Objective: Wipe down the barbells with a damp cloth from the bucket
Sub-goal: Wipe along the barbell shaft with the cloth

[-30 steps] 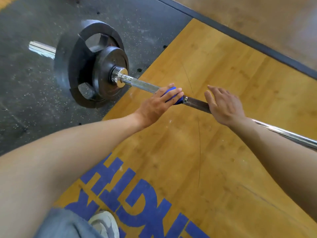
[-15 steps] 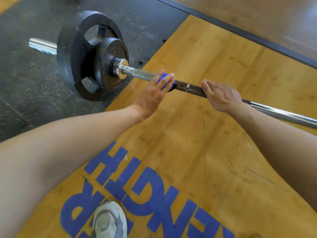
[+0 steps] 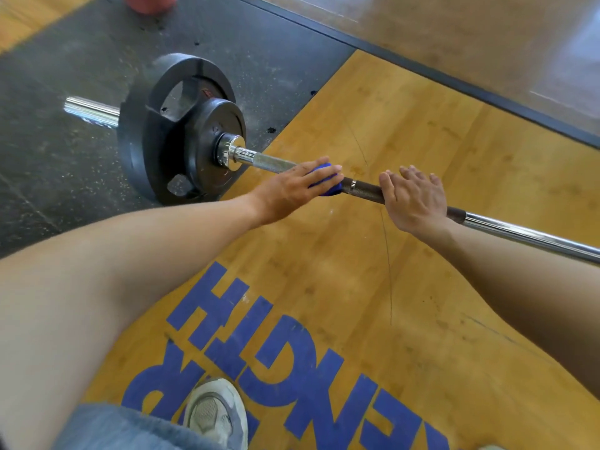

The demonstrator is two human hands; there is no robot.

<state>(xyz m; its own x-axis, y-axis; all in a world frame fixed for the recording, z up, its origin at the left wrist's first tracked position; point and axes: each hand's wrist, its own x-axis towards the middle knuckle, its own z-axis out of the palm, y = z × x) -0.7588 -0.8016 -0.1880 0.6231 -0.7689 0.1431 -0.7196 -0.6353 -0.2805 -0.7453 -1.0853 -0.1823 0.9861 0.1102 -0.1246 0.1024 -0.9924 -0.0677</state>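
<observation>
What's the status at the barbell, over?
Left hand presses blue cloth on barbell. Right hand rests on shaft. Nothing in the way.

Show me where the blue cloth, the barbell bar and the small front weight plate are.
blue cloth [image 3: 326, 180]: head view, exposed fold under the fingers.
barbell bar [image 3: 526, 230]: head view, shiny shaft.
small front weight plate [image 3: 203, 138]: head view, flat face.

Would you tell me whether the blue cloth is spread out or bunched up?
Bunched: the blue cloth shows only as a small wad under the left hand on the bar.
</observation>
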